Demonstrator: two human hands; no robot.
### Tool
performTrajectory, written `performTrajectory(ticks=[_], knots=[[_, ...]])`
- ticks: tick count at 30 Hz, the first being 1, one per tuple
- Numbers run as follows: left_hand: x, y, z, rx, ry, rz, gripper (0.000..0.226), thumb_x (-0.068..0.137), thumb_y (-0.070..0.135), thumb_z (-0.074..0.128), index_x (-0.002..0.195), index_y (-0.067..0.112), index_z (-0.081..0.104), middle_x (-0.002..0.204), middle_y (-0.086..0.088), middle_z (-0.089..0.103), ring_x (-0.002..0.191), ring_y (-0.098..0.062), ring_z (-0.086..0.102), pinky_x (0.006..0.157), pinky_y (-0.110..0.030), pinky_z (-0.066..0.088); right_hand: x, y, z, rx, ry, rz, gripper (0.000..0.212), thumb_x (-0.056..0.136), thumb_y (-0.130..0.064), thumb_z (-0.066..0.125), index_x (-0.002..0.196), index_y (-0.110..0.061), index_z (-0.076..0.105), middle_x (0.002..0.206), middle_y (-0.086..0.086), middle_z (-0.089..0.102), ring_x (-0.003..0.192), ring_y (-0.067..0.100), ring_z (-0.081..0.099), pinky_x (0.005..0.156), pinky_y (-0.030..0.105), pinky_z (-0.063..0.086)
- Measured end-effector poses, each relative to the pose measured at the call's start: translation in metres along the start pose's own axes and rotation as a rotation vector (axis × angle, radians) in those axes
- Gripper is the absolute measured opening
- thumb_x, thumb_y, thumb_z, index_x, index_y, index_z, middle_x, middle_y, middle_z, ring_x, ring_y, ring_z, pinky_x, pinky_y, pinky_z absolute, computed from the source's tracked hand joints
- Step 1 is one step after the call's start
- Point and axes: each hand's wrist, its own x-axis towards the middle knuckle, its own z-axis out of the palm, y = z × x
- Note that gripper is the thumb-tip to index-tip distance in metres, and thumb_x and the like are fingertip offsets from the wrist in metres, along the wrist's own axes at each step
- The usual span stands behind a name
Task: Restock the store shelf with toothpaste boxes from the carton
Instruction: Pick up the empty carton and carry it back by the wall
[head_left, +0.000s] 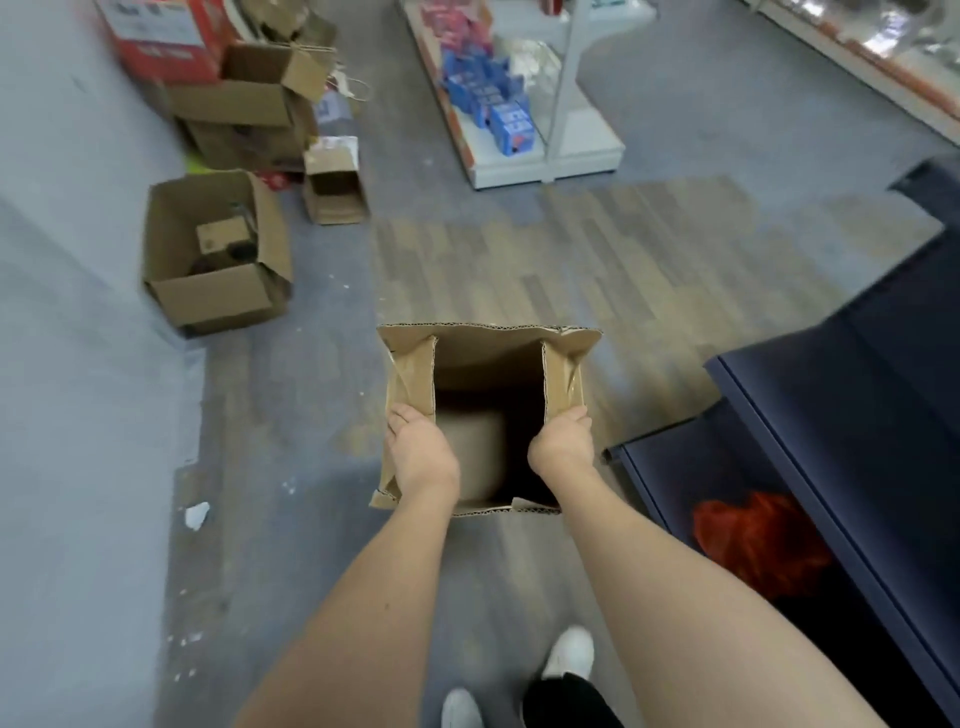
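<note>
Gripping an open brown carton by its side flaps, a person's left hand and right hand hold it above the wood-patterned floor, dark blue shelving just to the right, other opened cardboard boxes along the left wall.

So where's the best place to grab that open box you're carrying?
By its two side walls, one hand from each side. The carton is tall and open-topped with flaps up, so the left hand and right hand hold opposite rims, fingers curled over the edges, which looks steady.
</note>
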Motion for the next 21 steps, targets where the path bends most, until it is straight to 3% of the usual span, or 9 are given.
performTrajectory(ticks=[4,8,12,15,21], knots=[[0.050,0.016,-0.022,-0.036,0.028,-0.069,0.055,0.092,-0.008,0.034,0.144,-0.009,0.016,0.149,-0.023,0.027,0.137,-0.034,0.031,0.113,-0.034,0.026,0.035,-0.056,-0.015,-0.047,-0.005,-0.077,0.075,0.095,-0.006,0.045,0.148,0.006,-0.007,0.157,0.020,0.006,0.143,0.031,0.020,0.116,0.036,0.025],[0.109,0.040,-0.034,-0.039,0.035,-0.111,0.053,0.092,-0.007,0.037,0.142,-0.009,0.019,0.146,-0.024,0.032,0.134,-0.033,0.035,0.112,-0.034,0.028,0.086,-0.108,-0.027,-0.099,-0.020,-0.115,0.069,0.094,-0.010,0.048,0.147,0.006,0.008,0.151,0.020,0.024,0.137,0.032,0.032,0.111,0.036,0.033],[0.165,0.058,-0.054,-0.111,0.030,-0.252,0.054,0.094,-0.001,0.042,0.143,-0.006,0.022,0.145,-0.021,0.034,0.133,-0.031,0.037,0.110,-0.033,0.030,0.143,-0.169,-0.041,-0.138,-0.110,-0.191,0.052,0.093,-0.010,0.048,0.141,0.000,0.029,0.138,0.017,0.043,0.123,0.033,0.048,0.094,0.036,0.048],[0.202,0.064,-0.077,-0.193,0.069,-0.360,0.047,0.097,-0.001,0.034,0.143,-0.004,0.026,0.140,-0.020,0.041,0.129,-0.032,0.042,0.106,-0.036,0.034,0.174,-0.224,-0.046,-0.181,-0.189,-0.276,0.043,0.093,-0.011,0.048,0.135,0.000,0.040,0.128,0.017,0.052,0.114,0.033,0.055,0.077,0.034,0.046],[0.250,0.048,-0.123,-0.323,0.229,-0.496,0.038,0.095,-0.003,0.035,0.132,-0.005,0.036,0.131,-0.022,0.047,0.121,-0.034,0.047,0.102,-0.037,0.039,0.182,-0.333,-0.027,-0.359,-0.241,-0.517,0.056,0.094,-0.008,0.047,0.143,0.002,0.024,0.138,0.018,0.041,0.123,0.033,0.048,0.094,0.036,0.046]])
